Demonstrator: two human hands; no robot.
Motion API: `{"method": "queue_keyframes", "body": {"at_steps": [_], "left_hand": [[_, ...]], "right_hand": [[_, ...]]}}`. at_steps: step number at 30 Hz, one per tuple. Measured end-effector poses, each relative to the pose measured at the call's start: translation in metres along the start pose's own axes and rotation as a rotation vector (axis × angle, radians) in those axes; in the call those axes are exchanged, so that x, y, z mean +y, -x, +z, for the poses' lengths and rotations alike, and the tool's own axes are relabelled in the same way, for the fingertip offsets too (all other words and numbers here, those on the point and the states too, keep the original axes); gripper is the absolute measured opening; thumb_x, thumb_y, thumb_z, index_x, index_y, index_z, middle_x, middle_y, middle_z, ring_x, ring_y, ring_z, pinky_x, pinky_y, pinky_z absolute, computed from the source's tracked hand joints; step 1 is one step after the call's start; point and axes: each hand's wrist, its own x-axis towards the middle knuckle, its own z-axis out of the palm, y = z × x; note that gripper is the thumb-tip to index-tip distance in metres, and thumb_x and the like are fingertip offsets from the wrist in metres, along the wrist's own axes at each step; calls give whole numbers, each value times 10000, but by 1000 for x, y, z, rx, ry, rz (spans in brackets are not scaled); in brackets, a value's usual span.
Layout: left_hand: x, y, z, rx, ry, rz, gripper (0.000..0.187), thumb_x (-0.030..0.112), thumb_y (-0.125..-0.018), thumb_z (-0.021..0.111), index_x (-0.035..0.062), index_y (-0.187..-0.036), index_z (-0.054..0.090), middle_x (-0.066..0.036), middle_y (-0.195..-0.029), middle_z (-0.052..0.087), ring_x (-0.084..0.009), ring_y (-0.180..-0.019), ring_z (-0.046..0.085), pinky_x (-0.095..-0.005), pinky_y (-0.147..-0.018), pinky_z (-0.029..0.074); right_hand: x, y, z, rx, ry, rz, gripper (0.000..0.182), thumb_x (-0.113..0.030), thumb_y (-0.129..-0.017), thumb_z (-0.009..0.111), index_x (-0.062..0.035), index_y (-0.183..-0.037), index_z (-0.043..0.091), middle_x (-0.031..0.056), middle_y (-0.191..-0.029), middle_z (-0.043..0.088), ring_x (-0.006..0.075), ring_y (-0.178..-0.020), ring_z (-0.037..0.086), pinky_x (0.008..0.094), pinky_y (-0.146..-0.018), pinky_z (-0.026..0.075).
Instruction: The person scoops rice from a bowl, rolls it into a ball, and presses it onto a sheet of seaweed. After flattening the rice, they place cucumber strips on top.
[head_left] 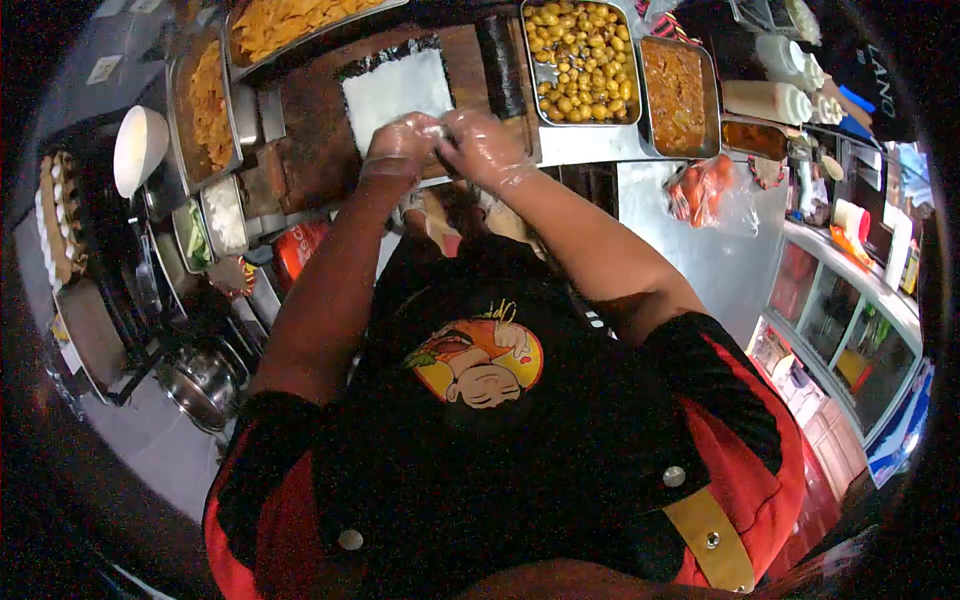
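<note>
A white square sheet (400,92) with a dark border lies on the brown wooden board (310,110). At its lower right corner, my left hand (402,145) and my right hand (482,148) meet, both in clear plastic gloves. The fingers of both hands are closed and their tips touch. Whatever is between the fingertips is too small to make out. To the right of the sheet, a long black roll (499,65) lies on the board.
Behind the board stands a tray of orange food (290,25), with another tray (207,105) at the left. Trays of small round yellow items (583,62) and brown sauce (680,97) stand right. A white bowl (140,150) is far left, a red-filled plastic bag (700,190) right.
</note>
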Motion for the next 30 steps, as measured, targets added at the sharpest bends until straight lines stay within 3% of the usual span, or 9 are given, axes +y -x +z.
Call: {"method": "queue_keyframes", "body": {"at_steps": [7, 9, 11, 12, 16, 21, 26, 28, 30], "left_hand": [[-16, -11, -3, 11, -361, -68, 271, 316, -1054, 709, 98, -1174, 815, -68, -1155, 836, -251, -1066, 784, -389, -993, 593], [-44, -9, -18, 85, -285, 409, 276, 255, -1086, 654, 20, -1183, 760, -102, -1035, 778, -210, -956, 721, -386, -895, 596], [-45, -6, -37, -44, 216, -20, 279, 310, -1085, 684, 58, -1165, 773, -79, -1111, 744, -219, -958, 681, -371, -870, 580], [-65, 0, -61, -65, 181, 445, 328, 307, -1049, 746, 44, -1245, 749, -78, -1148, 744, -211, -1014, 695, -361, -892, 590], [3, 56, -146, 330, 589, 195, 309, 247, -1031, 812, 8, -1223, 771, -97, -1122, 810, -207, -1009, 771, -367, -938, 630], [75, 116, -336, 1039, -337, -98, 340, 353, -1054, 753, 91, -1260, 822, -100, -1126, 843, -164, -1017, 751, -381, -951, 592], [-84, 78, -522, 811, -859, -111, 464, 455, -1044, 666, 264, -1462, 732, -96, -1358, 789, -357, -1217, 752, -455, -1098, 558], [2, 82, -455, 869, -884, -334, 491, 420, -1048, 684, 204, -1488, 713, -149, -1406, 758, -385, -1270, 727, -453, -1128, 541], [7, 84, -409, 1060, -948, 227, 444, 351, -1053, 707, 100, -1419, 733, -183, -1330, 777, -367, -1222, 745, -460, -1101, 555]], "right_hand": [[18, -3, 17, 28, 48, -145, 175, -210, -976, 719, -68, -1077, 736, 204, -989, 727, 444, -1018, 733, 556, -887, 590], [17, 2, 10, 17, 42, -142, 177, -198, -960, 726, -62, -1072, 731, 204, -993, 724, 443, -1028, 730, 559, -886, 587], [14, -1, 9, 25, 70, -155, 197, -187, -945, 741, -56, -1090, 728, 209, -1014, 726, 444, -1038, 727, 565, -880, 584], [16, -1, 10, 46, 97, -182, 213, -188, -946, 748, -57, -1113, 729, 214, -1031, 730, 446, -1037, 728, 567, -876, 584], [3, -1, 8, 170, 58, -222, 249, -120, -992, 762, -35, -1226, 748, 236, -1150, 776, 444, -1063, 745, 515, -969, 604], [-1, -2, 5, 124, 50, -174, 213, -139, -1014, 741, -14, -1187, 746, 242, -1147, 756, 448, -1097, 727, 513, -976, 586], [-5, 3, 4, 54, 189, -25, 197, -145, -961, 755, -43, -1129, 768, 216, -1061, 751, 440, -1020, 721, 532, -898, 585], [14, 0, 15, 141, 120, -150, 260, -128, -917, 776, -48, -1163, 758, 219, -1058, 745, 433, -1034, 723, 522, -942, 584], [21, 4, 22, 232, 56, -173, 203, -174, -994, 774, -49, -1154, 768, 206, -1073, 760, 429, -1072, 717, 522, -953, 574]]}}
